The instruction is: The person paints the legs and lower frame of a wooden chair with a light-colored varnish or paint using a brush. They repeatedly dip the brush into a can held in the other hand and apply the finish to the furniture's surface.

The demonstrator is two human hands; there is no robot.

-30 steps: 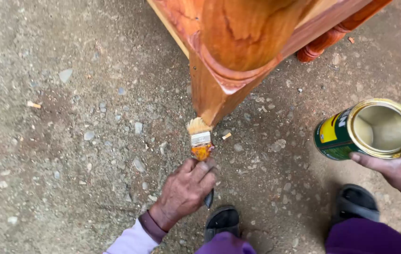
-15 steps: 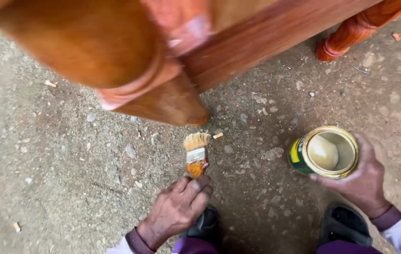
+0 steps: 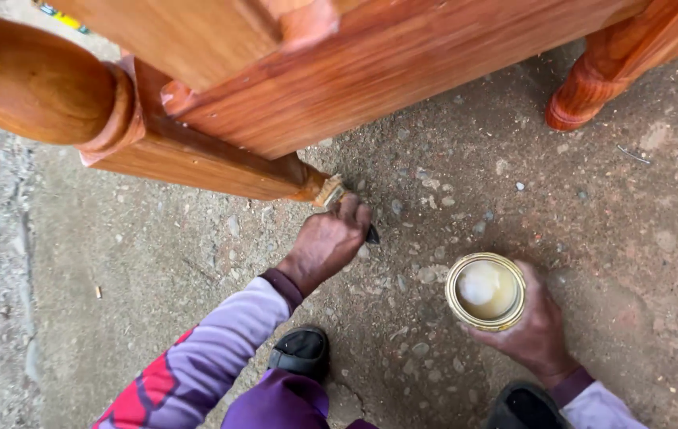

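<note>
The left hand (image 3: 324, 242), just left of the frame's centre, is closed around a paintbrush (image 3: 329, 191) whose pale bristles press against the foot of the near wooden leg (image 3: 220, 163) of a reddish-brown piece of furniture (image 3: 402, 71) that fills the top of the frame; only the bristle end and a dark tip of the handle show, the rest being hidden in the fist. The right hand (image 3: 533, 326), at lower right of centre, is wrapped around an open tin can (image 3: 486, 290) with a gold rim and a pale liquid inside, which appears to sit on or just above the gravelly ground (image 3: 116, 278). To do this stroke well, the brush would best be drawn along the grain of the leg with light, even pressure, lifting before the bristles drag on the dirt and pick up grit; the coat should stay thin at the foot so it does not pool or run; the can would best be kept level and near enough for a short reach when reloading. The brush lies up and left of the can, the two hands near but apart; a second turned leg (image 3: 593, 87) stands at upper right, and dark shoes (image 3: 299, 349) show along the bottom edge.
</note>
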